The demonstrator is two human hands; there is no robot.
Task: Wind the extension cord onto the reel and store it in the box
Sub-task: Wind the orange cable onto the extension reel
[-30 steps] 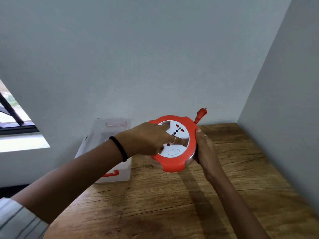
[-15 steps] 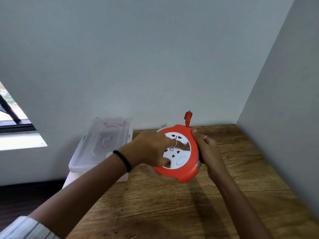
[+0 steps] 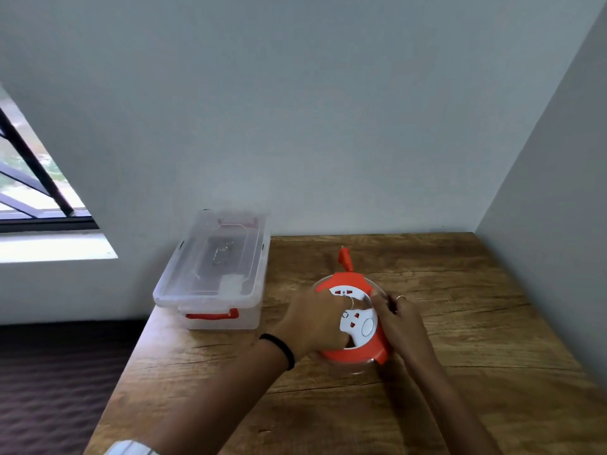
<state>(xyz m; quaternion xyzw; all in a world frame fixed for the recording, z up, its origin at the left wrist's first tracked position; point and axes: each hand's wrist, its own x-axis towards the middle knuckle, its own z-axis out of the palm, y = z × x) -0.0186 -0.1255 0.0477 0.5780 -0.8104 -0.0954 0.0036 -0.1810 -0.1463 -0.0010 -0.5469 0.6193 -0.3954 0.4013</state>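
Observation:
An orange and white extension cord reel (image 3: 361, 325) sits low over the wooden table (image 3: 476, 339), its white socket face up. An orange plug (image 3: 345, 259) sticks out past its far edge. My left hand (image 3: 315, 323) lies over the reel's left side, fingers curled into the openings of its face. My right hand (image 3: 400, 323) grips the reel's right rim. The wound cord is hidden under the face. A clear plastic box (image 3: 213, 274) with orange latches stands to the left, its lid on.
The table sits in a corner, with a wall behind and another wall (image 3: 558, 192) close on the right. Its left edge drops to a dark floor (image 3: 49, 389). A window (image 3: 29, 178) is at the far left.
Both hands have lowered the reel toward the table. The plug swung from the upper right to point straight away from me. The view tipped down, showing more of the box.

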